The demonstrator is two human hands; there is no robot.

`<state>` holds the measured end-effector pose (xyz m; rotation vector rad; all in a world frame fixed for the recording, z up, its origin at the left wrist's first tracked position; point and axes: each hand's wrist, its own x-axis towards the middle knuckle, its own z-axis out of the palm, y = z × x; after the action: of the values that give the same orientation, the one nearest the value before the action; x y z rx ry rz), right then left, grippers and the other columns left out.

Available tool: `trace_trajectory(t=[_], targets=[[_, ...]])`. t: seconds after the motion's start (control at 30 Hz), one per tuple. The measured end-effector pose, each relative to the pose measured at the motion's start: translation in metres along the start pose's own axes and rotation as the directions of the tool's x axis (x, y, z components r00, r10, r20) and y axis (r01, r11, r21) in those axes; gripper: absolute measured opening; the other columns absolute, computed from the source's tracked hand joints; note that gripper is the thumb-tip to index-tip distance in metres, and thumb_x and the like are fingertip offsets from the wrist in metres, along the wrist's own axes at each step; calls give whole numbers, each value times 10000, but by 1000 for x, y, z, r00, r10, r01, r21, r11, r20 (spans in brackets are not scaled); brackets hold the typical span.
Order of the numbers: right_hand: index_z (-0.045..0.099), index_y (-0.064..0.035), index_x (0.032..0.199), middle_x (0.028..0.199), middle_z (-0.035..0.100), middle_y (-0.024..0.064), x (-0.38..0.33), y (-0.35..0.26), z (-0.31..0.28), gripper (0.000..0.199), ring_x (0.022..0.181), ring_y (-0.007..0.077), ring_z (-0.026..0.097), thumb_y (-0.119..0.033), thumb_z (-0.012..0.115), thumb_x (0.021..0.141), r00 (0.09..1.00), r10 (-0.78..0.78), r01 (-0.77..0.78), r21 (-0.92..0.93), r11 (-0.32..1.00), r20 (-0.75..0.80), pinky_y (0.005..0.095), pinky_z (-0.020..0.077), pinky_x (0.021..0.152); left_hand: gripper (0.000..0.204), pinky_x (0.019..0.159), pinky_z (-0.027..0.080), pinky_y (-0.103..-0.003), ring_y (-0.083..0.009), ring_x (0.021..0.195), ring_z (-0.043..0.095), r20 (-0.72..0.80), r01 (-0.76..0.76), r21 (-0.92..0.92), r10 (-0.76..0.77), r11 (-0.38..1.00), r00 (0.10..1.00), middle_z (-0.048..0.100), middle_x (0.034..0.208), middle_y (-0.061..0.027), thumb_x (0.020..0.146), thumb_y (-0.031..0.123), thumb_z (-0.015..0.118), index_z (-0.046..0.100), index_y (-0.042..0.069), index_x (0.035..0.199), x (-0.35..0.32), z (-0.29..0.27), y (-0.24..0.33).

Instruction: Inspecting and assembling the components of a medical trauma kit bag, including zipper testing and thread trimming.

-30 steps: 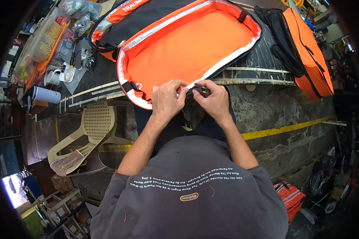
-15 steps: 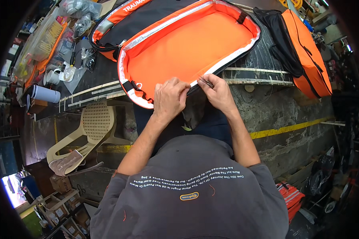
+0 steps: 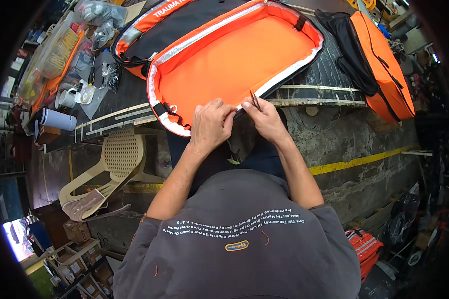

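An orange bag (image 3: pixel 234 60) with silver reflective edging and black trim lies opened out on the dark table. My left hand (image 3: pixel 210 123) is closed at its near rim, thumb and fingertips pinched on the edging; any thread between them is too small to make out. Just to the right, my right hand (image 3: pixel 267 119) is closed around small pointed metal snips (image 3: pixel 255 99), whose tips point up and away from me over the rim. The right fingertips are close to the reflective edging, beside the left ones. A black buckle strap (image 3: pixel 162 108) hangs at the bag's left corner.
A black and orange bag (image 3: pixel 379 65) leans at the table's right end. Plastic boxes (image 3: pixel 60 52), bagged parts and a white cylinder (image 3: pixel 58 118) crowd the left. Below stands a beige plastic chair (image 3: pixel 122 154). A red bag (image 3: pixel 363 251) sits behind right.
My right hand has shifted slightly left toward the left hand, and the snips have turned to point more upright. My left hand stays nearly in place at the rim.
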<state>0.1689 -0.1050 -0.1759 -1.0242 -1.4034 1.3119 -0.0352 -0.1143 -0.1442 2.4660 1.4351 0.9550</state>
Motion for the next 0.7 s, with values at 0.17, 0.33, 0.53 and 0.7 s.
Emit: trace_trajectory(t=[0.17,0.33,0.53,0.7], targets=[[725,-42,1076,887,614,-71,-13,-4,-6,214,811,23,521,-218,631,1151,979,201,-201,200,959,24,239,440,690,105,737,421,-430,-252,869,702,-15,-17,-73,16,997,1000,680,892,-37,887,153,811,785,117,981,0,-10,9],[710,-49,1098,827,565,-87,-21,-9,5,190,713,29,484,-232,669,1132,988,152,-142,207,968,-34,241,389,618,147,737,398,-417,-232,850,667,-119,-186,31,188,982,975,670,888,-14,869,194,859,780,137,980,-5,-8,5],[660,-43,1227,932,723,100,-40,-36,-7,349,824,237,695,-259,813,1000,976,-139,47,-455,889,-170,363,519,777,142,731,390,-406,-236,788,638,-127,-66,164,88,984,988,649,830,-15,854,166,888,755,125,882,-39,-23,22],[731,-60,1067,959,751,86,-42,-25,-29,233,870,312,725,-197,857,928,896,-444,336,-694,637,26,415,525,812,120,737,382,-397,-225,794,644,-177,-6,115,27,993,984,717,899,0,864,158,878,770,134,908,-51,-12,27]])
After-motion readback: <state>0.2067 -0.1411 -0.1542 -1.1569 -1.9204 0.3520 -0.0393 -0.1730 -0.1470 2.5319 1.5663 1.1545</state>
